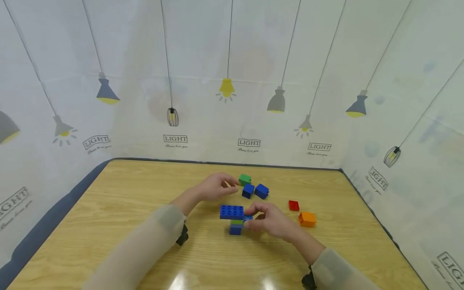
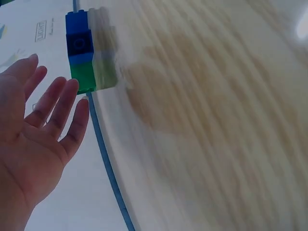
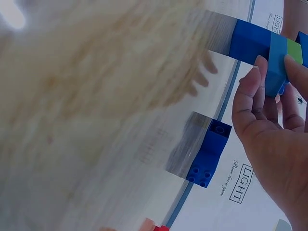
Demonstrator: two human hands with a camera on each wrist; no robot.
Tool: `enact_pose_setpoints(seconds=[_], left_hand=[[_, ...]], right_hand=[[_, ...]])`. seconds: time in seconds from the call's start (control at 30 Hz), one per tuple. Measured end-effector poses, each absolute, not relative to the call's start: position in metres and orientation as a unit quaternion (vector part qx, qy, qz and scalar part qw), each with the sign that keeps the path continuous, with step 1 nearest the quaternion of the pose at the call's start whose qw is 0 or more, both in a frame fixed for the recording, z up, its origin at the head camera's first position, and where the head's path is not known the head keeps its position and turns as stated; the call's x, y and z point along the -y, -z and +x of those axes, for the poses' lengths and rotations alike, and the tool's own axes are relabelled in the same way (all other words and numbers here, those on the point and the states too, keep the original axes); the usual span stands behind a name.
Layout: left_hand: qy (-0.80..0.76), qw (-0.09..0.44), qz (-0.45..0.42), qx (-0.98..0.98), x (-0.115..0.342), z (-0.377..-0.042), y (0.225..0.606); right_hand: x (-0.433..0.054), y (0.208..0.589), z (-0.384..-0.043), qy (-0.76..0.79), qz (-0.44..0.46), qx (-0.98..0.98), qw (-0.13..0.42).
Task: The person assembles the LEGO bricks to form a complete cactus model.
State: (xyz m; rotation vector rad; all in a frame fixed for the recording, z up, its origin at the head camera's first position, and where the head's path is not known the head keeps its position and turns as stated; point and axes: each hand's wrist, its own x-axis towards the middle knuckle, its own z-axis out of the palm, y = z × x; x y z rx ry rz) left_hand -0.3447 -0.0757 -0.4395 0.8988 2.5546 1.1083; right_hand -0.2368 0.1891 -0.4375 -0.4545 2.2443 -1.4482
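A small stack of building blocks stands on the table in front of me. Its top is a wide dark blue block, over a lime green block and a blue block. My right hand pinches a lighter blue block between thumb and fingers at the stack's right side. Relaxed and holding nothing, my left hand hovers beyond the stack, its fingertips close to a green block and a blue block.
Another blue block lies right of those two. Farther right are a flat red block and an orange block. The wooden table ends at a white curtain printed with lamps.
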Motion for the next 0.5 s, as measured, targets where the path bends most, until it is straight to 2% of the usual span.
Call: enact_pose_setpoints(seconds=[0.27, 0.5], left_hand=[[-0.339, 0.135, 0.325, -0.872, 0.063, -0.352, 0.452], [-0.294, 0.129, 0.351, -0.880, 0.056, -0.355, 0.457]], right_hand=[[-0.188, 0.437, -0.238, 0.521, -0.164, -0.810, 0.212], [-0.188, 0.438, -0.237, 0.522, -0.162, -0.810, 0.211]])
